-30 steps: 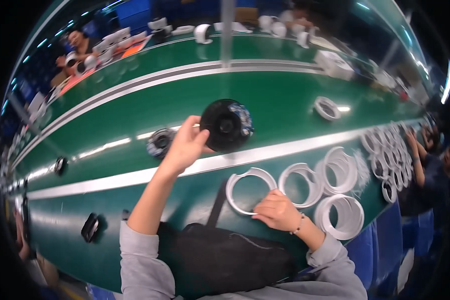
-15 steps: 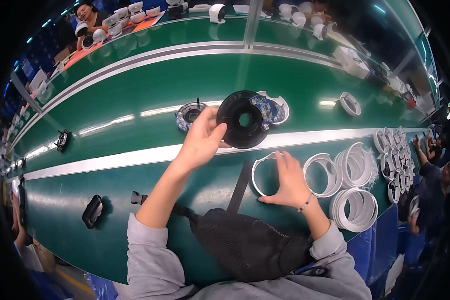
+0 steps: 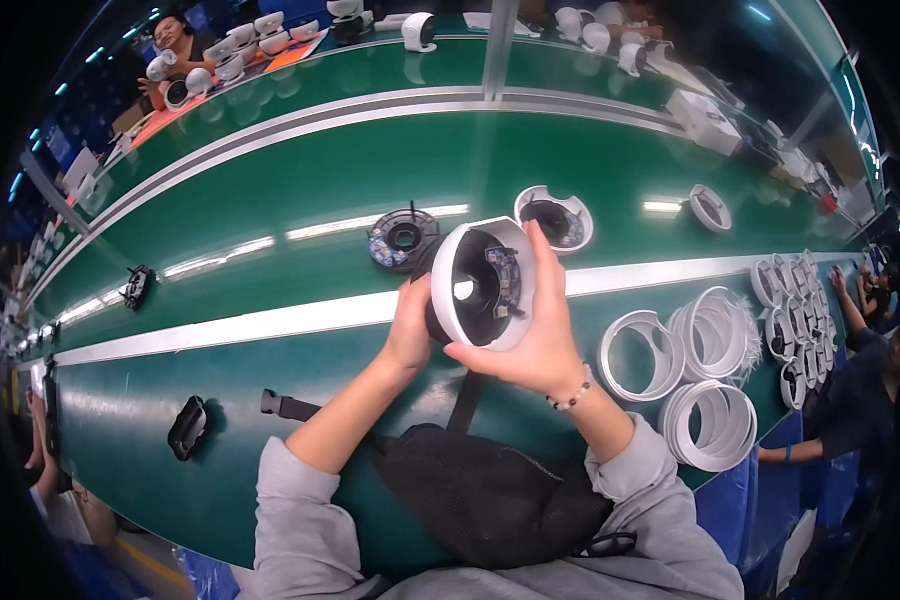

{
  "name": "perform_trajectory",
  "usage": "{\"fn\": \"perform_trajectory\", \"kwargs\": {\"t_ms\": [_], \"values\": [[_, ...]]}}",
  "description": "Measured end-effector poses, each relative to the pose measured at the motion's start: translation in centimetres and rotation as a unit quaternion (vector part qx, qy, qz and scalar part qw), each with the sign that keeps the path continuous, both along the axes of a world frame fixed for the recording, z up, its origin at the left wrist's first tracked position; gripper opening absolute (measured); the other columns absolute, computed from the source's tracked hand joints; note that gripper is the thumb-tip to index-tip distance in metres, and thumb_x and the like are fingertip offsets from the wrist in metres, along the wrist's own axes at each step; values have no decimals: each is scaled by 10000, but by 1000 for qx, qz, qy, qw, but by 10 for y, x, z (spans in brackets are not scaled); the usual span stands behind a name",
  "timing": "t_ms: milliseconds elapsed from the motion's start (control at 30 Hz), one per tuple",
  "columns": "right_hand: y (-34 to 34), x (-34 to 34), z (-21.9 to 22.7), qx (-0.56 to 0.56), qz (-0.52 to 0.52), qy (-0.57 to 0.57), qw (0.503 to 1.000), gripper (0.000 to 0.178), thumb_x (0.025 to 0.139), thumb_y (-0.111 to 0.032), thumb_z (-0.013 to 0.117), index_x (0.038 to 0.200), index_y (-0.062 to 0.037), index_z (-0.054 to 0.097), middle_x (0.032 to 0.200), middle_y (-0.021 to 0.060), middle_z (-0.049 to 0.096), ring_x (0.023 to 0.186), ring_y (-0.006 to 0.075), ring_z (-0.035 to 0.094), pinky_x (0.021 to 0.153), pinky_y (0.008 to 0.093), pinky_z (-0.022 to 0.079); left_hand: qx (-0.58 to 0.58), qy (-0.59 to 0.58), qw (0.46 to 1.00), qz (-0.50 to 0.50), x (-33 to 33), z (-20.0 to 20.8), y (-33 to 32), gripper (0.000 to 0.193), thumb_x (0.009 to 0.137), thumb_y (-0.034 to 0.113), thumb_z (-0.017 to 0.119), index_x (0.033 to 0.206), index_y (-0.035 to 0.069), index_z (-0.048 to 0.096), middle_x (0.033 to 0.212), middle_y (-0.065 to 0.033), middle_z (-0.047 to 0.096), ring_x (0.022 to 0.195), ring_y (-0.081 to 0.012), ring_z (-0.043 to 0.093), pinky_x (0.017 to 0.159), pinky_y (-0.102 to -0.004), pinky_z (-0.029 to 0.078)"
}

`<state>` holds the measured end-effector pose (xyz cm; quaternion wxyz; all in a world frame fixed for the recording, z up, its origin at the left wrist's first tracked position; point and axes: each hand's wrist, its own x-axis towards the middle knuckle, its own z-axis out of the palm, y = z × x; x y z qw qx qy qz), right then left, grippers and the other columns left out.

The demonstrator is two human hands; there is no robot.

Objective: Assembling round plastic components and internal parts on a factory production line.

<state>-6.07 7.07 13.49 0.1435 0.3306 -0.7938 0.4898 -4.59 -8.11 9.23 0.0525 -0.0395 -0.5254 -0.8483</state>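
Between my hands a white plastic ring (image 3: pixel 448 262) sits around a black round part (image 3: pixel 473 268) that carries a small blue circuit board. My left hand (image 3: pixel 410 325) is closed on the black part at its left side. My right hand (image 3: pixel 538 330) grips the white ring from the right, thumb below and fingers up along the edge. Just beyond them, a black round unit with a blue board (image 3: pixel 404 238) lies on the green belt. To its right is a white ring with a black part and board inside (image 3: pixel 556 220).
Stacked white rings (image 3: pixel 710 425) stand on the right of the bench, with rows of white-and-black units (image 3: pixel 795 330) beyond. A black bag (image 3: pixel 490 490) lies before me. A small black part (image 3: pixel 187 428) is at left. Another white ring (image 3: pixel 710 207) lies on the belt. People work nearby.
My right hand has brought the white ring from the bench to the black part, which now sits inside it. My left hand has come down nearer. The units on the belt have shifted right.
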Motion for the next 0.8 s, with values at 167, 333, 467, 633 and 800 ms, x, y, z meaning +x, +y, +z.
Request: {"fn": "perform_trajectory", "kwargs": {"t_ms": [167, 333, 467, 633, 800], "values": [[-6, -8, -3, 6, -25, 47, 999, 1137, 460, -344, 799, 1300, 49, 141, 1243, 218, 281, 1157, 333, 307, 977, 404, 239, 333, -90, 928, -145, -5, 21, 1, 607, 813, 488, 343, 1218, 38, 379, 1186, -177, 438, 1086, -311, 437, 910, -467, 361], [-5, -11, -2, 25, 24, 60, 998, 1134, 461, -349, 794, 1289, 75, 146, 1262, 250, 283, 1164, 365, 294, 954, 413, 269, 274, -86, 946, -152, -12, 15, -5, 653, 804, 573, 319, 1229, 81, 376, 1197, -163, 429, 1087, -309, 437, 881, -525, 368], [5, -17, -1, -69, 50, -73, 994, 1122, 483, -333, 798, 1281, 86, 131, 1206, 248, 327, 1135, 341, 345, 932, 388, 313, 270, -73, 940, -196, -12, 17, -10, 625, 784, 544, 359, 1241, 119, 368, 1215, -111, 429, 1096, -294, 434, 838, -530, 389], [-7, -6, -2, -223, 97, -234, 941, 1141, 487, -356, 796, 1279, 84, 104, 1239, 265, 266, 1157, 355, 314, 943, 407, 296, 273, -51, 948, -159, -10, 16, 1, 605, 791, 496, 345, 1239, 89, 360, 1200, -132, 438, 1087, -287, 444, 865, -504, 379], [-7, -8, -14, -48, 33, -74, 996, 1100, 521, -245, 798, 1293, 73, 81, 1262, 222, 265, 1159, 289, 343, 952, 360, 313, 242, -49, 963, -111, -10, 7, 11, 633, 831, 514, 292, 1230, 25, 349, 1169, -157, 450, 1051, -252, 477, 890, -389, 403]]}}
